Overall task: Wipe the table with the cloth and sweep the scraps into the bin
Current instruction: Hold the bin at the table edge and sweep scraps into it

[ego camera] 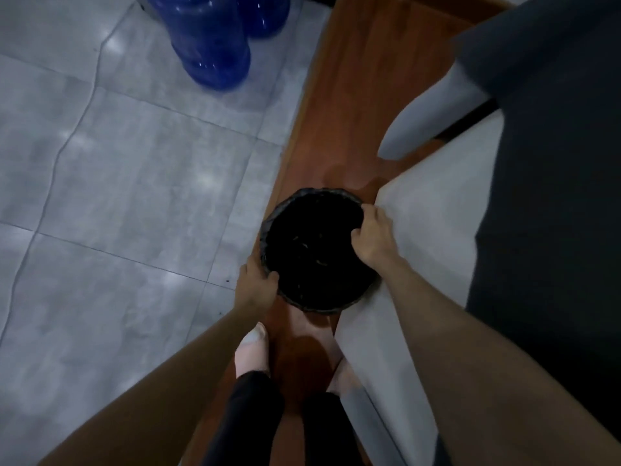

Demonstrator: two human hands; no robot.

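A round bin lined with a black bag sits on a brown wooden strip of floor, seen from straight above. A few small pale scraps show faintly inside it. My left hand grips the bin's near left rim. My right hand grips its right rim, fingers curled over the edge. No cloth is in view. The dark slab at the right may be the table's edge; I cannot tell.
Two blue water jugs stand on the grey tiled floor at the top. A pale grey surface lies right of the bin. My feet and dark trouser legs are just below the bin.
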